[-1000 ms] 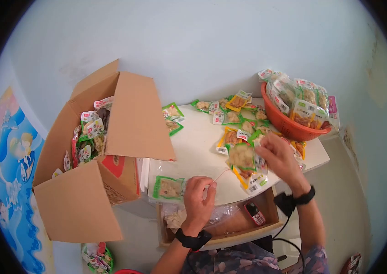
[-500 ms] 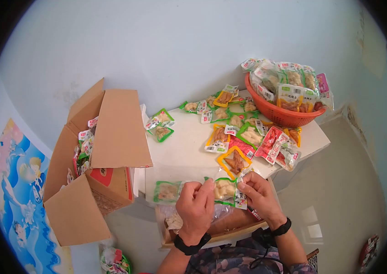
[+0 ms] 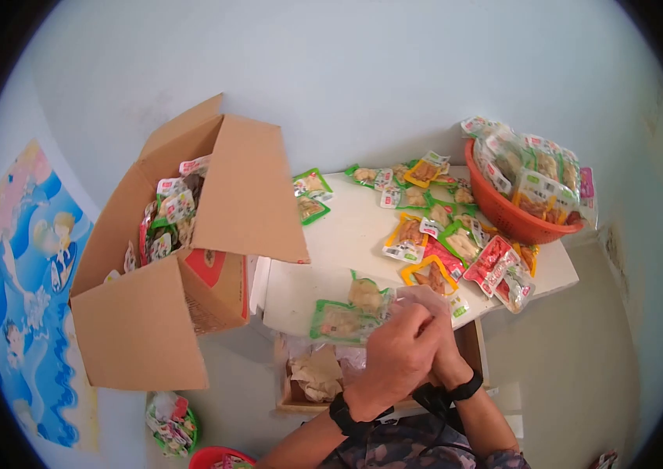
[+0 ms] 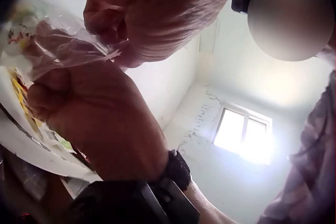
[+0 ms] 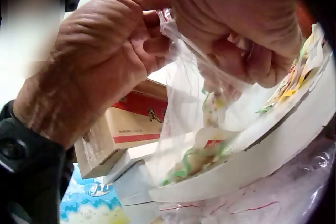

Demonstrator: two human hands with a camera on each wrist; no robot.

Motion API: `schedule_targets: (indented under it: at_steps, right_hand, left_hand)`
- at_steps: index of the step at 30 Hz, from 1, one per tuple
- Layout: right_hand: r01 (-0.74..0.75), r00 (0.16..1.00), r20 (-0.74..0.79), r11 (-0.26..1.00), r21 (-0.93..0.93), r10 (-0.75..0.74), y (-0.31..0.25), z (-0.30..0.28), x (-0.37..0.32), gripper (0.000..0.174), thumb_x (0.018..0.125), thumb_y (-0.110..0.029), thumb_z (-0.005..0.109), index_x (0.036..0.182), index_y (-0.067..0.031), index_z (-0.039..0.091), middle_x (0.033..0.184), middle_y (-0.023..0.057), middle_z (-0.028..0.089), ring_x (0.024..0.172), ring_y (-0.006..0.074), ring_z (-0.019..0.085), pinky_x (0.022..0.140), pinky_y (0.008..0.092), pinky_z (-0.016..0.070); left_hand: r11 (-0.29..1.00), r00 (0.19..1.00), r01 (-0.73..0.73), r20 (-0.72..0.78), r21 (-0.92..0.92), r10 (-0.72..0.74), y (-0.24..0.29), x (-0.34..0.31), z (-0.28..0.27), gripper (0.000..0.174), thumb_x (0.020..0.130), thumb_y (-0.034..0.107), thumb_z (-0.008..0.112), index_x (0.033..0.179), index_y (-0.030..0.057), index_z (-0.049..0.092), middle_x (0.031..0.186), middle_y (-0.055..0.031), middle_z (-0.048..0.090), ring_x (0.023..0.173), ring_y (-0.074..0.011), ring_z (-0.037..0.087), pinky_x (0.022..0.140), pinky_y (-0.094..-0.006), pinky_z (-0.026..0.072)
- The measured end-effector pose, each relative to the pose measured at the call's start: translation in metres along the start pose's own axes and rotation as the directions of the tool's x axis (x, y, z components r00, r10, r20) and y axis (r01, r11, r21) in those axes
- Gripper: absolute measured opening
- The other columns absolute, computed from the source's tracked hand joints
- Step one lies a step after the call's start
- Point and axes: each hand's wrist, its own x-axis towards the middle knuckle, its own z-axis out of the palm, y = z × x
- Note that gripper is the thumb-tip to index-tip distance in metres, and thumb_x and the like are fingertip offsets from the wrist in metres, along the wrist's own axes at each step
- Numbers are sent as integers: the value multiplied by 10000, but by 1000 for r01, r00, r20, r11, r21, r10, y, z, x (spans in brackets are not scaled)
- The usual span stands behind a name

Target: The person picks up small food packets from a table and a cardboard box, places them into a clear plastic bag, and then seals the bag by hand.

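Observation:
Both hands hold a clear plastic bag [image 5: 181, 113] by its gathered top, close together over the table's front edge. Two green-edged snack packets [image 3: 337, 320] lie inside it, side by side on the tabletop. My left hand [image 3: 398, 348] pinches the film with curled fingers and overlaps the right in the head view. My right hand [image 3: 450, 356] also has fingers curled at the bag's mouth, and loose film spreads over its knuckles. From the left wrist, the stretched film [image 4: 68, 50] runs between the two hands.
An open cardboard box [image 3: 253, 187] of packets stands left. Loose packets [image 3: 431, 275] cover the white table's [image 3: 339, 234] right part, beside a heaped orange basket [image 3: 519, 227]. Below the front edge is an open drawer [image 3: 472, 344]. Green [image 3: 195, 438] and red tubs [image 3: 206, 460] sit on the floor.
The right hand has come from the packet pile to the left hand. The green-edged packet both hands held in between is now in the bag, and both hands grip its top.

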Motion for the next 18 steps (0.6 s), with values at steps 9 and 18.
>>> schedule_targets:
  at_steps: [9, 18]
  right_hand:
    - [352, 907, 46, 694, -627, -418, 13, 3, 16, 366, 875, -85, 738, 1232, -24, 686, 1239, 97, 707, 1066, 192, 634, 963, 358, 521]
    - [-115, 992, 37, 985, -128, 121, 24, -18, 27, 544, 845, -117, 775, 1326, 46, 578, 876, 125, 735, 797, 125, 666, 676, 312, 521]
  left_hand:
    - [999, 999, 42, 15, -35, -41, -12, -8, 18, 317, 779, 30, 728, 1094, 72, 726, 864, -60, 543, 778, -249, 637, 624, -362, 516]
    - [989, 978, 134, -171, 55, -123, -46, 0, -32, 256, 903, 117, 724, 1141, 31, 687, 1079, -150, 654, 1003, -329, 637, 855, -414, 528]
